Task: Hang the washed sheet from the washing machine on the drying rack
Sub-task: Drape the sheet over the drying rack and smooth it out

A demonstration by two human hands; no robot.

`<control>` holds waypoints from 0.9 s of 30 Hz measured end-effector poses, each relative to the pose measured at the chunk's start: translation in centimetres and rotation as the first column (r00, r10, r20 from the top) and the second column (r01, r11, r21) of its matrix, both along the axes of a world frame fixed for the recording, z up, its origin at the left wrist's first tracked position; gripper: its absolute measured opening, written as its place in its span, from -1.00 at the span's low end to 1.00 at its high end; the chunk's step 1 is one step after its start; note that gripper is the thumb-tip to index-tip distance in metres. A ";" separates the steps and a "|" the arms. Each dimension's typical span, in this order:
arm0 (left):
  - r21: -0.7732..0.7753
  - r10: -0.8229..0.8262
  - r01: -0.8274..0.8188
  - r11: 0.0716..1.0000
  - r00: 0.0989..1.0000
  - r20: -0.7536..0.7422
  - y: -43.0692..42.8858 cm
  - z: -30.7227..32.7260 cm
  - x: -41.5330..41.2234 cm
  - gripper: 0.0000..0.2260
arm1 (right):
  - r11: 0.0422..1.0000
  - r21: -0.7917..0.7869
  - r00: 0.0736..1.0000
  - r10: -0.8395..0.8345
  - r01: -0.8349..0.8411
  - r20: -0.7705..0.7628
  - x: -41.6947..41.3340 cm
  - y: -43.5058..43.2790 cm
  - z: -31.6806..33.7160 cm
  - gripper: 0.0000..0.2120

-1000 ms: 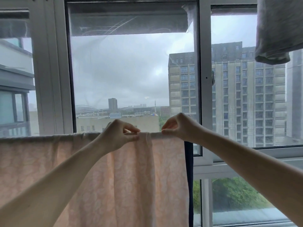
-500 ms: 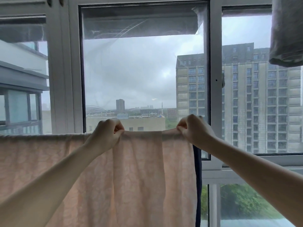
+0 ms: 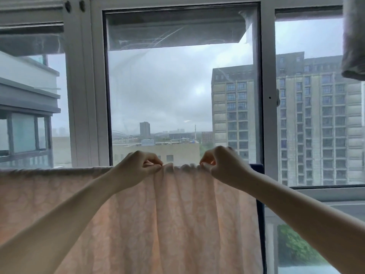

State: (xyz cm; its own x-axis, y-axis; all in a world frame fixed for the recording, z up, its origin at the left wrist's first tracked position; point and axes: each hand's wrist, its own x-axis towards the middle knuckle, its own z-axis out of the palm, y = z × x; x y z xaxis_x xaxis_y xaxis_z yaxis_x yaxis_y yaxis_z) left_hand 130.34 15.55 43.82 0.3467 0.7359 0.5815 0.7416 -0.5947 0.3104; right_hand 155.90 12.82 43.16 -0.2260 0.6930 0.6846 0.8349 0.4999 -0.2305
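Note:
A pale pink patterned sheet (image 3: pixel 173 220) hangs in front of the window, its top fold running level across the view from the left edge to about two thirds across. The rack bar under the fold is hidden by the cloth. My left hand (image 3: pixel 136 167) pinches the top fold near the middle. My right hand (image 3: pixel 223 165) pinches the same fold a short way to the right. The cloth between the two hands is bunched into small gathers. A dark blue cloth edge (image 3: pixel 258 204) shows behind the sheet's right side.
A white-framed window (image 3: pixel 266 115) fills the view beyond the sheet, with tall buildings and grey sky outside. A grey garment (image 3: pixel 353 40) hangs at the top right corner, above my right arm.
My hands have come closer together along the top fold, and the cloth between them has bunched up. The view has shifted a little to the left.

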 end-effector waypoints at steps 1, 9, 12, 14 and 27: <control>0.005 -0.015 0.015 1.000 1.000 0.013 0.0 0.0 -0.1 -0.95 | 1.000 -0.002 1.000 -0.010 0.010 -0.010 -0.4 0.0 -0.1 -0.88; 0.202 -0.116 0.124 0.972 0.992 -0.052 1.0 0.4 3.4 -0.70 | 0.987 -0.021 0.986 -0.159 0.160 0.055 -0.4 -1.2 0.2 -0.61; 0.247 -0.193 0.222 0.943 0.972 -0.137 0.9 0.3 6.1 -0.79 | 0.972 0.005 0.970 -0.235 0.235 0.063 0.2 -2.0 -0.3 -0.78; 0.272 -0.194 0.221 0.937 0.973 -0.124 1.0 0.2 6.6 -0.90 | 0.971 0.018 0.970 -0.239 0.239 0.032 0.3 -2.4 -0.6 -0.84; 0.231 -0.169 0.193 0.954 0.978 -0.119 2.4 0.1 2.1 -0.94 | 0.849 0.167 0.864 -0.503 0.502 -0.037 1.0 -2.6 -1.0 -0.90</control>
State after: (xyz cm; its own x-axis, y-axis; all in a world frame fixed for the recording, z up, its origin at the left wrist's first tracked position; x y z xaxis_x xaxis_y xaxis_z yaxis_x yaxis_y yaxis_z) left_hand 132.41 17.95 43.91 0.5244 0.4987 0.6902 0.6339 -0.7698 0.0745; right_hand 156.89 10.24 42.20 0.1163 0.5906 0.7985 0.9838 0.0420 -0.1744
